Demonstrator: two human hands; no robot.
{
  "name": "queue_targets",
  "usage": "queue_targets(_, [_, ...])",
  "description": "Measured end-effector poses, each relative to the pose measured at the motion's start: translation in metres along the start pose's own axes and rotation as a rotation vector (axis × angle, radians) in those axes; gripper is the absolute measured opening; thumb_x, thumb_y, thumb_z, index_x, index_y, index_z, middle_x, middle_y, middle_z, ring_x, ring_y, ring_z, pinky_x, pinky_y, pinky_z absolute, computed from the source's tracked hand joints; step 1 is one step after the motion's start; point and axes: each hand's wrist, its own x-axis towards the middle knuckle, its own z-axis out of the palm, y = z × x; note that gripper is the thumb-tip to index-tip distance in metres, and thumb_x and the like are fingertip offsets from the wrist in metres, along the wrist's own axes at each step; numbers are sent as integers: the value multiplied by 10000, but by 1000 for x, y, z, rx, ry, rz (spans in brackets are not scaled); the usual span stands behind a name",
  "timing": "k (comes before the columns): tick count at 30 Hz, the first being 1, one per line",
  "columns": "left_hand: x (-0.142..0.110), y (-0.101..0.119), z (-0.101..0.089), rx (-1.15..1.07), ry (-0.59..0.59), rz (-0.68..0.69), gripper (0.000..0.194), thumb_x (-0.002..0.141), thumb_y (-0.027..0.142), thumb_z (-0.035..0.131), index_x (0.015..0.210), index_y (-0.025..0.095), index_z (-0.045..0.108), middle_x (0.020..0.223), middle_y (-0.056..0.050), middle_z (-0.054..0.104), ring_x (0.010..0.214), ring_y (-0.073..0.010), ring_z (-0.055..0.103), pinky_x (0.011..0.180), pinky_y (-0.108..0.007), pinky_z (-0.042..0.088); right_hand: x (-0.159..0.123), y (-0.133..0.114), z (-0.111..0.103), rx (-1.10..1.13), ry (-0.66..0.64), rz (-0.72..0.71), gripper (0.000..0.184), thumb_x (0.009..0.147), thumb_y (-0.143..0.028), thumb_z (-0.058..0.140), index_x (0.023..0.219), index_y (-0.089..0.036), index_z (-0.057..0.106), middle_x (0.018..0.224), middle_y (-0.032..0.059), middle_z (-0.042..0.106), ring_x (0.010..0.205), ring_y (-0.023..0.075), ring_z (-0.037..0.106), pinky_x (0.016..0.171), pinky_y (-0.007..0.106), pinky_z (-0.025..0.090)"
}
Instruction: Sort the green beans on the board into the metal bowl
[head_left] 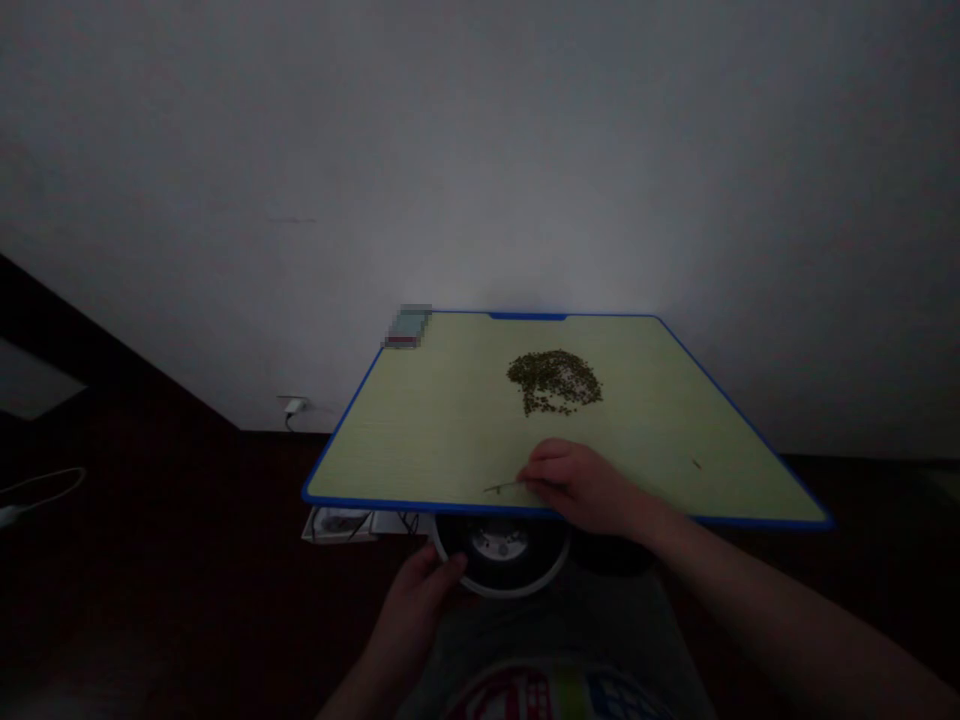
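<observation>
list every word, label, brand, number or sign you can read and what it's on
No readable text.
Red, yellow-green and blue printed fabric at the bottom edge: too dark and blurred to read.
Flat grey-green item at the far left corner of the blue-edged, pale-green tabletop: pixelated, unreadable.

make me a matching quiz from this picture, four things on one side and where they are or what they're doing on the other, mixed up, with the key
1. left hand
2. right hand
3. small dark pieces
4. white plug

A. low on the wall
B. holding a thin object
C. spread on the pale tabletop
D. at the rim of a round container

Pairs: 1-D, 2-B, 3-C, 4-A
</observation>
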Motion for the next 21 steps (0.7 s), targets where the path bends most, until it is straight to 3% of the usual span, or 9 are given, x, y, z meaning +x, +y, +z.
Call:
queue_targets(7, [1,0,-2,-9,4,-1,360,664,358,824,940,140,750,862,-110,819,833,-305,755,714,-375,573,-16,-18,3,-20,38,-103,245,949,-164,484,971,-142,726,812,93,672,755,171,596,671,287,472])
queue_targets(14, [0,2,-3,24,-14,11,360,690,375,803,960,141,754,930,-121,816,900,-311,746,759,-375,568,-23,-20,3,-20,44,-140,245,956,-172,476,977,-157,720,786,84,662,727,165,577,647,287,460])
queue_targets(17, [5,-3,-8,26,-17,5,351,700,372,796,959,141,749,955,-124,814,897,-308,748,775,-380,566,-29,-16,-2,2,73,-97,224,950,-179,499,997,-165,717,815,83,668,746,163,590,655,282,469])
queue_targets(21, [16,-13,-22,48,47,-13,360,647,384,826,906,150,742,893,-115,817,865,-315,753,741,-382,573,-41,0,-20,20,144,67,195,949,-200,526,979,-179,717,834,69,665,775,157,612,685,275,485])
